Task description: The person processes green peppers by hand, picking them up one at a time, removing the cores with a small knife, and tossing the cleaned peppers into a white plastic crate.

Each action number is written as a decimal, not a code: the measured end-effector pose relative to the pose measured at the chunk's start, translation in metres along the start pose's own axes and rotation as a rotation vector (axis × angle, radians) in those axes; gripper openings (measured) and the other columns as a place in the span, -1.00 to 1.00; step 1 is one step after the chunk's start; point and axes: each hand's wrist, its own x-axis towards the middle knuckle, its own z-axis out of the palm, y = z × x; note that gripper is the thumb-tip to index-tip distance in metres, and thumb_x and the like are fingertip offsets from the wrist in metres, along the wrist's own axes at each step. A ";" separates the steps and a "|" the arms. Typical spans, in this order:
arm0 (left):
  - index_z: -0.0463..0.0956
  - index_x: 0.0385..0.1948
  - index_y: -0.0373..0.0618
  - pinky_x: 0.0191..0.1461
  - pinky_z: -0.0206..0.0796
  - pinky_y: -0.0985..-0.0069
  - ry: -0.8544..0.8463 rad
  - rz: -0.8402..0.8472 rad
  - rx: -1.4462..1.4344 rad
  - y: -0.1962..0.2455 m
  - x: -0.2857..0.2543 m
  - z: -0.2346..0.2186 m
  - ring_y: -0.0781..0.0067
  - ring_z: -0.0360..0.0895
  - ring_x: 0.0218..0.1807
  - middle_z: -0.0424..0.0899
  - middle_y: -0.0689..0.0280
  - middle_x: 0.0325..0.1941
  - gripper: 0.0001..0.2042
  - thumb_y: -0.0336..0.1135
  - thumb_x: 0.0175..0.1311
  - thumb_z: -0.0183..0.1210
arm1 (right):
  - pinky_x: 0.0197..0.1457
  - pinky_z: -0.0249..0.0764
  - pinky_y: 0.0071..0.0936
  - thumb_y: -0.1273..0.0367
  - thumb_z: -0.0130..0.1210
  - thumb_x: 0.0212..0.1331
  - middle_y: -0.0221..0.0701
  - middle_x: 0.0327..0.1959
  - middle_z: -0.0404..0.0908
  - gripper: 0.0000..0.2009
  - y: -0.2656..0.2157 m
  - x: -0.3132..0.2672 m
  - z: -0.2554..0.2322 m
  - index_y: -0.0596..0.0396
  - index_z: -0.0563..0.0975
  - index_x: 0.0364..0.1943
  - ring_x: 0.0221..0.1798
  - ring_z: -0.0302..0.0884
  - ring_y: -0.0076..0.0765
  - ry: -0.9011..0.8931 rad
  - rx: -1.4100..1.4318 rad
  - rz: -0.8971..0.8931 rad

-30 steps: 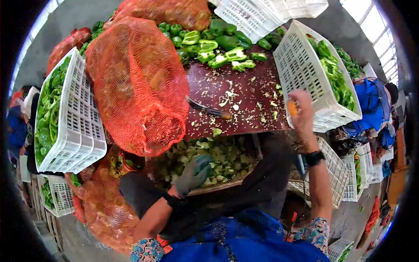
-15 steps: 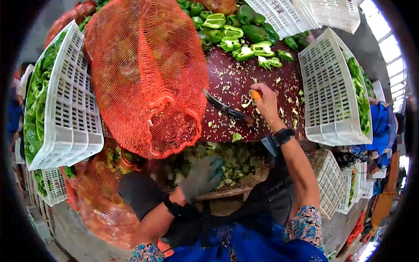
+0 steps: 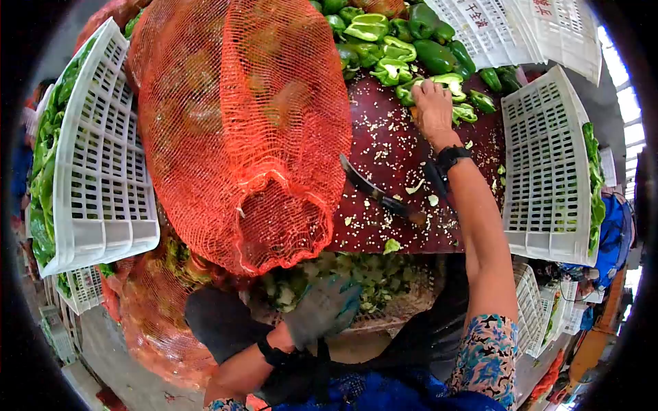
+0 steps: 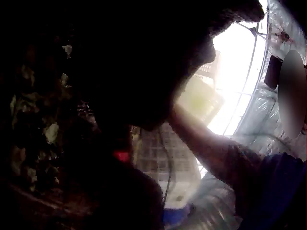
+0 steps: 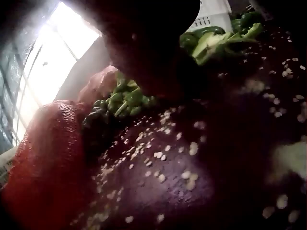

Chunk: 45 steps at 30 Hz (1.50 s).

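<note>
Over the cut green peppers [image 3: 449,83] at the table's back, my bare right hand [image 3: 433,113] has its fingers bent, touching a piece; a bit of a small orange object [image 3: 414,111] shows at its thumb side. In the right wrist view that hand [image 5: 144,48] is a dark shape beside pepper pieces [image 5: 208,45]. My gloved left hand [image 3: 323,308] hangs with loosely bent fingers above green trimmings [image 3: 384,281] below the table edge, holding nothing visible. A curved knife [image 3: 373,188] lies on the seed-strewn red table [image 3: 411,229].
A large red mesh sack [image 3: 240,123] fills the table's left side. White crates of green peppers stand at the left [image 3: 103,157] and right [image 3: 548,164]. More white crates [image 3: 480,27] sit at the back, beside whole peppers [image 3: 435,56].
My right hand has moved from the right crate across the table to the cut peppers, the orange object still with it. My left hand stays over the trimmings; the head view has shifted.
</note>
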 end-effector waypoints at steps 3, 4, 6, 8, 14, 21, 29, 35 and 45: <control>0.46 0.11 -0.13 0.17 0.34 0.14 0.034 -0.068 -0.060 0.001 0.004 0.002 -0.01 0.45 0.12 0.46 0.04 0.16 -0.60 -0.18 0.28 0.10 | 0.08 0.26 -0.17 0.38 0.26 -0.02 -0.35 -0.14 0.41 -0.73 0.009 -0.004 0.001 -0.02 0.54 -0.18 0.00 0.39 -0.13 0.035 0.015 0.008; 0.46 0.11 -0.14 0.16 0.35 0.14 0.051 -0.095 -0.100 0.000 0.005 0.001 -0.02 0.45 0.11 0.46 0.03 0.16 -0.60 -0.18 0.28 0.10 | 0.09 0.24 -0.18 0.36 0.30 -0.06 -0.35 -0.17 0.40 -0.75 0.008 -0.007 -0.009 0.00 0.55 -0.26 -0.02 0.39 -0.15 0.020 0.039 0.021; 0.45 0.12 -0.14 0.17 0.34 0.14 0.035 -0.153 -0.163 -0.002 0.007 0.000 -0.05 0.45 0.11 0.47 0.02 0.17 -0.60 -0.20 0.28 0.10 | 0.02 0.24 -0.17 0.34 0.33 -0.08 -0.32 -0.21 0.42 -0.79 0.011 -0.013 -0.017 0.06 0.53 -0.39 -0.07 0.40 -0.15 0.148 0.145 0.058; 0.42 0.17 -0.14 0.22 0.31 0.17 0.102 -0.180 -0.267 -0.001 0.012 -0.004 -0.03 0.43 0.16 0.46 0.02 0.20 -0.57 -0.21 0.28 0.12 | -0.12 0.30 -0.21 0.32 0.34 -0.06 -0.31 -0.33 0.44 -0.78 0.014 -0.021 -0.035 0.10 0.51 -0.47 -0.21 0.43 -0.15 0.167 0.273 0.160; 0.17 0.40 -0.03 0.36 0.22 0.30 0.468 -0.317 -1.090 -0.009 0.025 -0.007 0.24 0.30 0.36 0.30 0.16 0.40 -0.38 -0.10 0.33 0.14 | -0.44 0.35 -0.45 0.26 0.35 0.09 -0.50 -0.58 0.53 -0.75 -0.068 -0.091 -0.135 0.18 0.61 -0.43 -0.51 0.41 -0.60 -0.158 1.466 0.563; 0.17 0.37 0.02 0.33 0.25 0.35 0.649 -0.148 -1.966 -0.006 0.025 -0.007 0.44 0.36 0.29 0.35 0.34 0.33 -0.46 -0.09 0.41 0.06 | -0.33 0.41 -0.38 0.36 0.23 0.13 -0.35 -0.39 0.61 -0.76 -0.197 -0.192 -0.148 0.25 0.60 -0.20 -0.43 0.48 -0.41 -0.047 1.457 0.113; 0.42 0.15 0.04 0.19 0.43 0.37 0.310 -0.337 -2.147 0.004 0.004 -0.008 0.40 0.55 0.09 0.57 0.33 0.06 -0.53 0.13 0.41 -0.05 | -0.28 0.38 -0.48 0.19 0.31 0.10 -0.40 -0.35 0.55 -0.58 -0.153 -0.179 -0.188 0.14 0.55 -0.03 -0.31 0.44 -0.57 -0.879 1.237 -0.286; 0.38 0.13 0.06 0.02 0.55 0.36 0.286 -0.270 -2.084 0.002 -0.004 0.013 0.47 0.61 -0.02 0.57 0.42 -0.01 -0.54 0.16 0.40 -0.04 | -0.29 0.44 -0.45 0.23 0.31 0.14 -0.35 -0.36 0.57 -0.55 -0.155 -0.191 -0.209 0.16 0.50 0.05 -0.32 0.47 -0.48 -1.257 1.251 -0.084; 0.14 0.34 -0.03 0.36 0.27 0.25 0.341 -0.025 -2.196 -0.033 -0.002 0.036 0.37 0.36 0.30 0.39 0.26 0.27 -0.48 -0.37 0.37 0.09 | -0.26 0.34 -0.11 0.07 0.35 0.01 -0.09 -0.20 0.50 -0.39 -0.180 -0.233 -0.212 0.12 0.37 0.04 -0.24 0.51 0.02 -0.588 0.670 -0.375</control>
